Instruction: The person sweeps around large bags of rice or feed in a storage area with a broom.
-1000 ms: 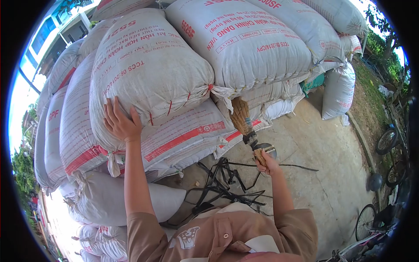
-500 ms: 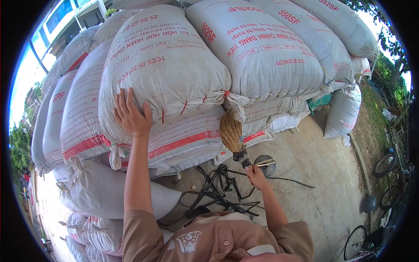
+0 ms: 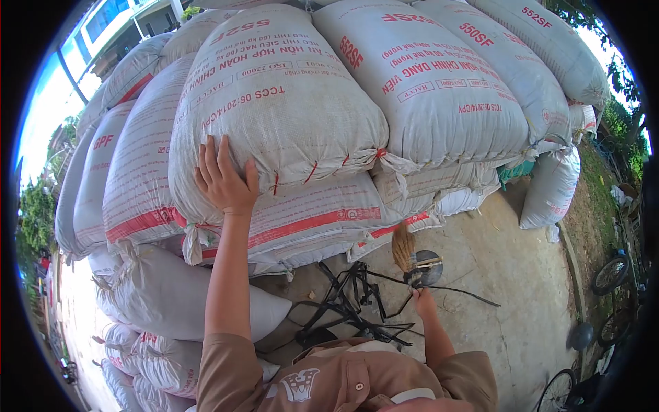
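My left hand (image 3: 227, 180) lies flat with spread fingers on the front of a stuffed white woven sack (image 3: 288, 113) printed in red. Red ties run along that sack's lower seam. In my right hand (image 3: 423, 300) is the handle end of a short straw hand broom (image 3: 403, 247), gripped low and to the right. Its brown bristles point up, apart from the sacks, over the concrete floor. A second printed sack (image 3: 439, 117) sits right of the first.
More sacks (image 3: 312, 220) are stacked beneath and to the left. A black metal frame (image 3: 353, 295) lies on the concrete (image 3: 473, 254) near my body. Beside the broom is a round dark disc (image 3: 430, 268). A lone sack (image 3: 551, 185) and several wheels (image 3: 609, 275) are at the right.
My right hand has moved the broom down and right, away from the sack's seam. My left hand stays on the sack, while the view has shifted slightly.
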Tool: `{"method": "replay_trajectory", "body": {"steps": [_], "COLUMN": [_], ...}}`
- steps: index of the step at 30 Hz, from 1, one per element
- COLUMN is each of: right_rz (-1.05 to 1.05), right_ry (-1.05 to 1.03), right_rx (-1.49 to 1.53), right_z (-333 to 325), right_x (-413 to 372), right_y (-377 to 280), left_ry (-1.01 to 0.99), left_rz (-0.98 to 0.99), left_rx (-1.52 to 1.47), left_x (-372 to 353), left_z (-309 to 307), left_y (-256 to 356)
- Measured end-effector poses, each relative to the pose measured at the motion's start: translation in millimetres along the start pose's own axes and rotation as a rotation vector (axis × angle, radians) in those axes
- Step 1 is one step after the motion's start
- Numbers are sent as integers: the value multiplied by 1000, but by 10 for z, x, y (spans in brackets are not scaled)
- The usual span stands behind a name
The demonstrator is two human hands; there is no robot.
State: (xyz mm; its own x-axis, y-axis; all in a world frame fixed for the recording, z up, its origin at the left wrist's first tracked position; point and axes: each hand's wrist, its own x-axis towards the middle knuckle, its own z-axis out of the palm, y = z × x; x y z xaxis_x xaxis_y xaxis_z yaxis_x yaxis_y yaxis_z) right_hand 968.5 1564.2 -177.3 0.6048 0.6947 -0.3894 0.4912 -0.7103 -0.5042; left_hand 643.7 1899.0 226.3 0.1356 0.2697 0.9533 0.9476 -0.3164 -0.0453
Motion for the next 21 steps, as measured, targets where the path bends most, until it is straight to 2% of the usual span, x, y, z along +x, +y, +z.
{"method": "replay_trajectory", "body": {"steps": [1, 2, 4, 6, 8, 10, 11, 13, 17, 20, 21], "right_rz": [132, 127, 289, 251, 226, -177, -187, -365, -479, -393, -375], "right_ry": [-121, -124, -58, -84, -118, -15, -15, 40, -35, -97, -73], "right_rx": [106, 98, 284, 380, 481, 442, 442, 573, 510, 476, 327], "right_z": [212, 187, 9, -290, -224, -157, -156, -418, -598, -569, -460], "right_x": [175, 75, -176, -417, -561, -561, -611, -845, -811, -623, -506], "right_y": [349, 371, 283, -171, -389, -604, -746, -1348, -2048, -2262, -2222], "left_ry": [-5, -4, 14, 18, -8, 4, 9, 13, -23, -21, -17], "left_rz": [4, 7, 5, 7, 7, 9, 11, 4, -9, -17, -19], "left_rx": [-3, -6, 0, 8, 0, -8, -22, -22, -21, -28, -25], "left_x": [18, 29, 16, 5, 21, 24, 20, 7, 23, 8, 15], "left_z": [-12, -20, 3, 4, -17, -14, -9, 2, -46, -25, -31], "left_y": [8, 13, 3, -1, 3, -2, -8, -12, 6, -10, -11]}}
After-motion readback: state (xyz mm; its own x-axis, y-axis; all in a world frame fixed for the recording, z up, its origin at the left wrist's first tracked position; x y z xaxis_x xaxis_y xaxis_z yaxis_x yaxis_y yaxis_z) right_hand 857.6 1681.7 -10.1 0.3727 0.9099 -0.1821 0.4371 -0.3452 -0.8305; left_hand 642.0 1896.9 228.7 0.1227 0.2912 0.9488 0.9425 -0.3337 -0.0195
